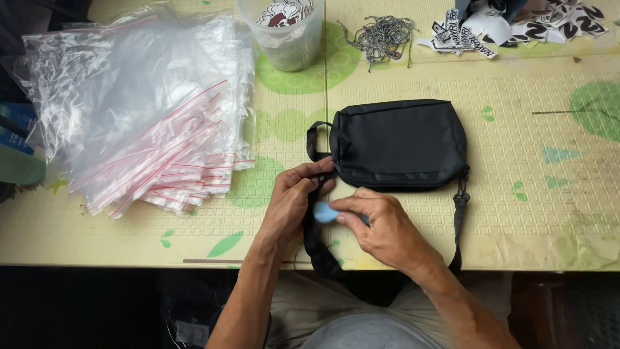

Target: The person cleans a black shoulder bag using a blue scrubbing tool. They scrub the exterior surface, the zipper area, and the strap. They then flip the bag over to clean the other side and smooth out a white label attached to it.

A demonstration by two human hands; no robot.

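**Strap end pinched, small blue piece at the ready**

My left hand [294, 194] is closed around the black woven strap [312, 239] right where it meets the left corner of the black fabric pouch bag [398, 142]; fingers curled tight, thumb on top, which looks like it keeps the webbing flat and steady. My right hand [381, 226] is narrowed to a pinch on a small light-blue piece [325, 212], held just beside the strap. Can't tell what the blue piece is, soft-edged, mostly hidden by my fingers.

The bag lies flat on the counter [516, 213], near the front edge, straight ahead of me. Boxy, rounded corners, matte nylon look. The strap loops down off the counter edge toward my lap and comes back up on the right to a black clip [461, 194].

The counter surface is a pale yellow embossed mat with green shapes. To the left, well apart: a fanned stack of clear zip bags with red seal lines [161, 148], glossy and crinkled. At the back: a clear plastic tub [284, 39], a tangle of grey cords [382, 35], and a heap of black-and-white printed tags [516, 26].
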